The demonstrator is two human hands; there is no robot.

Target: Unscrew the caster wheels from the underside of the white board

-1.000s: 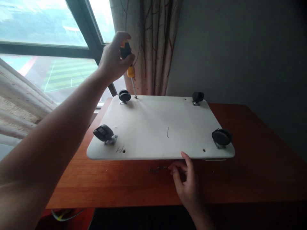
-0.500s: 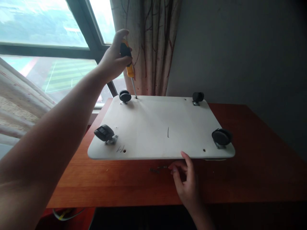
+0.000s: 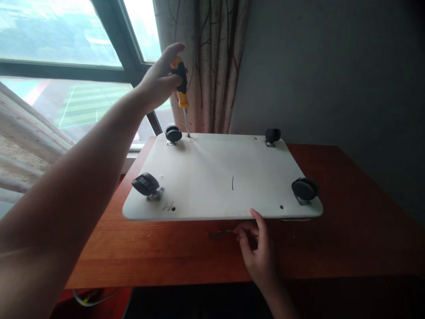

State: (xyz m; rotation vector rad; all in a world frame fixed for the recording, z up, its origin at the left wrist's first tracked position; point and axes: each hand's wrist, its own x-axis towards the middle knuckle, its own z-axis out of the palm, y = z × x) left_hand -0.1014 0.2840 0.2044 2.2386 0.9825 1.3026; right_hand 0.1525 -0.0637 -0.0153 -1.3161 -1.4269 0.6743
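Observation:
A white board point(image 3: 212, 173) lies on the brown table, with black caster wheels near its corners, such as the front-left one point(image 3: 146, 184) and the front-right one point(image 3: 304, 189). My left hand point(image 3: 166, 79) is wrapped round the yellow and black handle of a screwdriver point(image 3: 182, 98). The screwdriver's tip stands in a hole at the board's back edge, just right of the back-left caster point(image 3: 173, 134). At the board's front edge is my right hand point(image 3: 257, 246), index finger against the edge. Its other fingers are curled beside small dark screws point(image 3: 214, 235) on the table.
The brown table point(image 3: 348, 212) extends to the right of the board and in front of it. Behind are a patterned curtain point(image 3: 209, 66), a window frame point(image 3: 128, 48) and a grey wall. A cable point(image 3: 96, 302) shows below the table at the left.
My left hand and the screwdriver's handle have shifted slightly right, so the screwdriver stands more upright. Its tip stays in the same hole. My right hand is almost unmoved.

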